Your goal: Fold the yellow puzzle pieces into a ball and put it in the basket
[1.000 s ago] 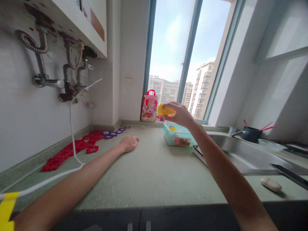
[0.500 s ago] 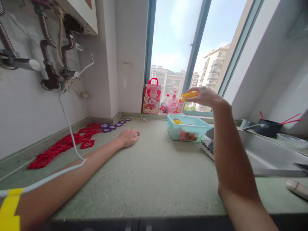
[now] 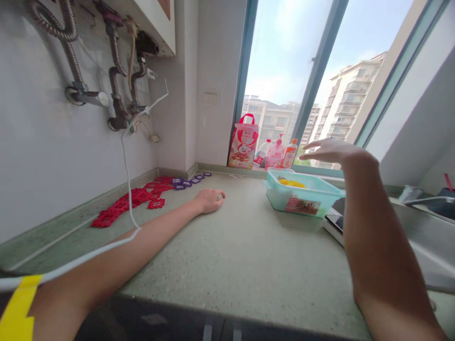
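Note:
My right hand [image 3: 332, 150] hovers above a light teal plastic box [image 3: 304, 198] on the counter, fingers stretched out flat and holding nothing. Yellow pieces [image 3: 291, 182] lie inside the box. My left hand [image 3: 210, 200] rests on the green counter [image 3: 227, 251] with its fingers curled loosely under, nothing visible in it. A chain of red linked tiles [image 3: 131, 202] with a few purple tiles [image 3: 186, 182] at its far end lies along the wall, to the left of my left hand.
A red-and-white gift bag [image 3: 243, 148] and pink bottles [image 3: 277, 154] stand on the window sill. A steel sink [image 3: 423, 232] lies to the right of the box. A white cable [image 3: 124, 189] hangs from the wall pipes [image 3: 117, 80] across my left arm.
My right hand held a yellow piece above the box; now it is open and empty, and more yellow shows in the box. The view shifted; my left hand stayed put.

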A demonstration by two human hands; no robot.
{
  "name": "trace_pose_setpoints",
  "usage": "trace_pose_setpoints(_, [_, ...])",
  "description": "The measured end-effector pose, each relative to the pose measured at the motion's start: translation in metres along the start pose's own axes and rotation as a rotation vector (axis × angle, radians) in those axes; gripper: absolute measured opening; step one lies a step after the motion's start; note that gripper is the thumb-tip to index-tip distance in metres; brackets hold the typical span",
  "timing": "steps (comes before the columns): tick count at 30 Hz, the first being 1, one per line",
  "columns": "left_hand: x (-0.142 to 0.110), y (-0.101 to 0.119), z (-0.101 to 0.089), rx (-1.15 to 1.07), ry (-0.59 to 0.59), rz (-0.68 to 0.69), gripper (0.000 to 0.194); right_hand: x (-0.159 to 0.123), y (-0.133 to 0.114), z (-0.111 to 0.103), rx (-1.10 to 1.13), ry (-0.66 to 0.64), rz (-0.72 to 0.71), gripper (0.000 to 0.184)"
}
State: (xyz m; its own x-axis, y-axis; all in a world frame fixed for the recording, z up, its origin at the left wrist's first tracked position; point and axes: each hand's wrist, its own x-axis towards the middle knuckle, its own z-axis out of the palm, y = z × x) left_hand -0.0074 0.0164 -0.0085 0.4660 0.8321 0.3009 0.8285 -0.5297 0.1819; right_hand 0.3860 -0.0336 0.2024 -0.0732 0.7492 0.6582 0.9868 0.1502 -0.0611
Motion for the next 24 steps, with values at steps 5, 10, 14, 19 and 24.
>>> trace_pose_setpoints(5, [0.000, -0.002, 0.001, 0.012, -0.016, -0.013, 0.036, -0.014, -0.035, -0.068, -0.184, 0.055, 0.000, 0.045])
trace_pose_setpoints(10, [-0.001, 0.001, 0.002, 0.040, -0.027, 0.006, 0.037, -0.030, -0.107, -0.048, -0.015, -0.016, -0.287, 0.041])
trace_pose_setpoints(14, [-0.001, -0.002, -0.005, 0.090, -0.030, -0.020, 0.042, -0.052, -0.176, 0.041, 0.076, -0.193, -0.439, 0.026])
trace_pose_setpoints(19, [-0.001, -0.042, -0.018, 0.217, 0.083, -0.194, 0.065, -0.120, -0.184, 0.156, 0.098, -0.227, -0.557, 0.051])
trace_pose_setpoints(24, [0.000, -0.087, -0.013, 0.262, 0.084, -0.579, 0.097, -0.146, -0.147, 0.179, 0.142, -0.206, -0.450, 0.048])
